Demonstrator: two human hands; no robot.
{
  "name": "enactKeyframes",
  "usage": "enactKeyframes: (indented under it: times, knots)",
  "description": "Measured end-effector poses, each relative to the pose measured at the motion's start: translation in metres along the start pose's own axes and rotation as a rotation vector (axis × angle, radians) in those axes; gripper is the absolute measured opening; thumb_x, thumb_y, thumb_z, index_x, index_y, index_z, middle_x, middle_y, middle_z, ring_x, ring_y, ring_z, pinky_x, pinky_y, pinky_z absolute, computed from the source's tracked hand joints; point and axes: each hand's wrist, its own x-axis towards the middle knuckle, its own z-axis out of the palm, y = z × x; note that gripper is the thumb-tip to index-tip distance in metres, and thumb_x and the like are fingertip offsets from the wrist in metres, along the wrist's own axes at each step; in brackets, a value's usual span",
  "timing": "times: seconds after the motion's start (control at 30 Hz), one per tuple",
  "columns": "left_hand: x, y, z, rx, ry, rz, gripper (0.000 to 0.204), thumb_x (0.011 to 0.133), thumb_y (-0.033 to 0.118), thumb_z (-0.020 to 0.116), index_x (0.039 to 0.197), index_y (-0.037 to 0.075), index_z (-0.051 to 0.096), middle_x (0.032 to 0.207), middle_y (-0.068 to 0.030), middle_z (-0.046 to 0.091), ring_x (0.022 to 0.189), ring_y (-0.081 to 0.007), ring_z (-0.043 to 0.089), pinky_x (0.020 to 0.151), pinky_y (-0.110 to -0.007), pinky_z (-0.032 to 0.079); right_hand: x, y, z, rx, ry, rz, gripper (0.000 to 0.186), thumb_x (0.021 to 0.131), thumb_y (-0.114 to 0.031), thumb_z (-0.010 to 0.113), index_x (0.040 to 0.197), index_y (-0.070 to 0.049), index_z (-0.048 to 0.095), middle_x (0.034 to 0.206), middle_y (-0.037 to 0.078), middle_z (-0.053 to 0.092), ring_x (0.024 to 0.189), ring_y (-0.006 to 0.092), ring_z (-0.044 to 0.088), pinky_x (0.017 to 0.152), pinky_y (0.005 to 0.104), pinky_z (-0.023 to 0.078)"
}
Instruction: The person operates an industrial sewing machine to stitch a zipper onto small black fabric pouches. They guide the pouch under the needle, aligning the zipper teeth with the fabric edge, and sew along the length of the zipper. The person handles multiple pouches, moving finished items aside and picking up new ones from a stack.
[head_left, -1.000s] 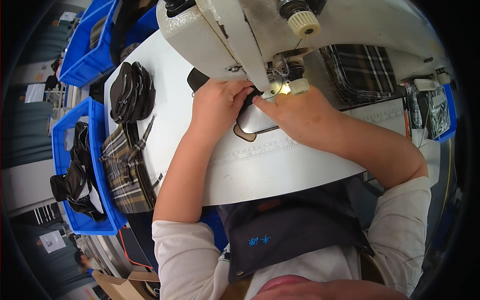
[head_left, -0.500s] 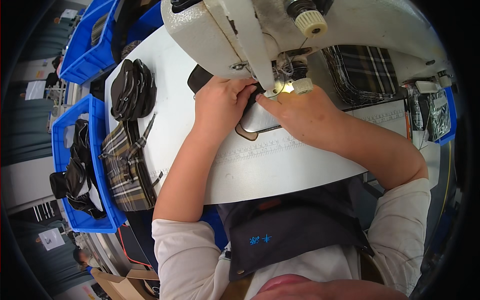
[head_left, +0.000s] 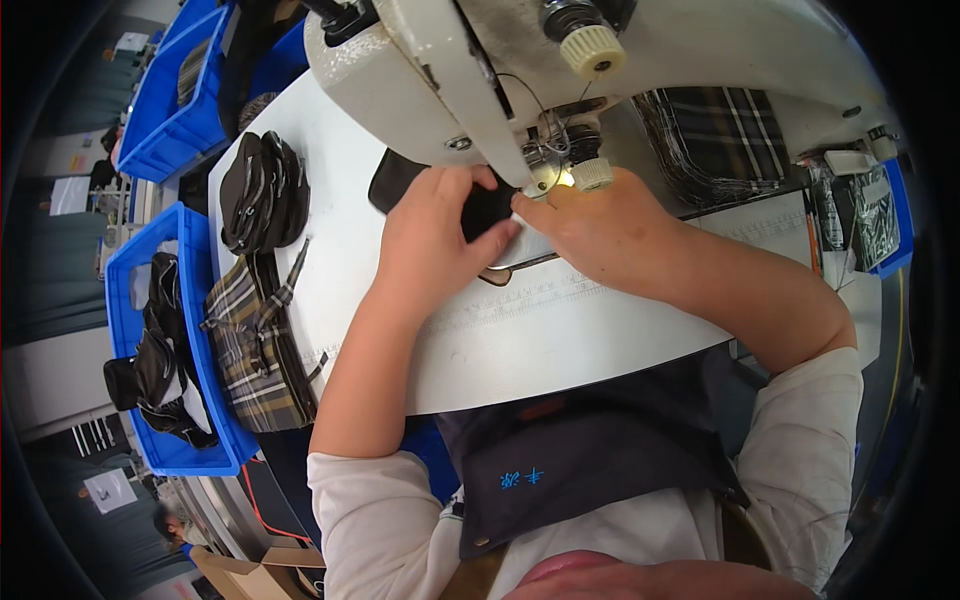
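Observation:
The white sewing machine (head_left: 380,100) stands over the table, its small lamp lit at the needle. A black fabric piece (head_left: 395,175) lies beneath its head, on the metal plate. My left hand (head_left: 432,240) rests on the piece with thumb and fingers apart, forming a gap. My right hand (head_left: 610,230) is bent at the needle, its tip pinching or pressing the piece's right part; some of its fingers are hidden. A small tan-centred, dark-edged shape (head_left: 497,277) shows just below the plate.
Stacked black pouches (head_left: 262,188) and folded plaid cloth (head_left: 255,360) lie left, beside a blue bin (head_left: 230,440) of black items. Another blue bin (head_left: 160,140) stands behind. Dark plaid panels (head_left: 715,140) and a small blue tray (head_left: 900,210) with packets are right.
My left thumb has moved down and away from its fingers, uncovering more of the black piece. My left hand has shifted slightly left. My right hand stays by the needle.

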Motion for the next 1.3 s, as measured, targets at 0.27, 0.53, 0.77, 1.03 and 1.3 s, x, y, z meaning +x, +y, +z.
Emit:
enactKeyframes:
  times: [0.27,0.53,0.77,1.03,1.3]
  knots:
    - [-0.011,0.01,0.007,0.037,0.035,0.067,0.042,0.076,0.012,0.081,0.117,0.009,0.074,0.122,-0.0058,0.066,0.108,-0.0268,0.066,0.087,-0.04,0.058,-0.004,-0.006,-0.011,-0.112,-0.123,0.004,0.037,0.081,-0.01,0.072,0.117,-0.013,0.071,0.086,0.003,0.067,0.077,0.0191,0.07,0.06,0.0339,0.054]
    - [-0.011,0.011,0.001,0.015,-0.024,0.091,0.041,0.082,0.009,0.077,0.123,0.012,0.078,0.124,-0.0086,0.066,0.106,-0.0258,0.066,0.088,-0.038,0.056,-0.005,-0.006,-0.004,-0.025,-0.084,-0.024,0.023,0.082,-0.007,0.068,0.106,-0.004,0.066,0.074,0.008,0.067,0.067,0.0251,0.072,0.057,0.0386,0.054]
    - [-0.002,0.003,0.003,0.168,0.058,0.362,0.038,0.078,0.006,0.074,0.116,0.005,0.078,0.125,-0.0068,0.065,0.11,-0.0276,0.064,0.093,-0.04,0.055,-0.002,-0.01,-0.01,-0.048,-0.162,0.006,0.023,0.082,-0.008,0.068,0.104,-0.001,0.067,0.072,0.009,0.067,0.066,0.0255,0.071,0.056,0.0389,0.054]
    - [-0.001,0.0,0.002,0.058,0.002,0.287,0.035,0.085,0.006,0.07,0.119,0.004,0.077,0.133,-0.0068,0.068,0.118,-0.0341,0.066,0.095,-0.041,0.055,-0.003,-0.008,-0.007,-0.049,-0.106,-0.025,0.021,0.082,-0.009,0.068,0.102,-0.001,0.066,0.071,0.01,0.068,0.065,0.026,0.072,0.057,0.0391,0.055]
    - [-0.004,0.005,0.002,0.026,-0.022,0.203,0.032,0.087,0.007,0.07,0.117,0.003,0.077,0.132,-0.0086,0.068,0.119,-0.0358,0.063,0.098,-0.042,0.054,-0.001,-0.012,-0.015,-0.122,-0.28,0.049,0.04,0.082,-0.01,0.069,0.121,-0.01,0.072,0.087,0.006,0.068,0.076,0.0231,0.071,0.063,0.0355,0.057]
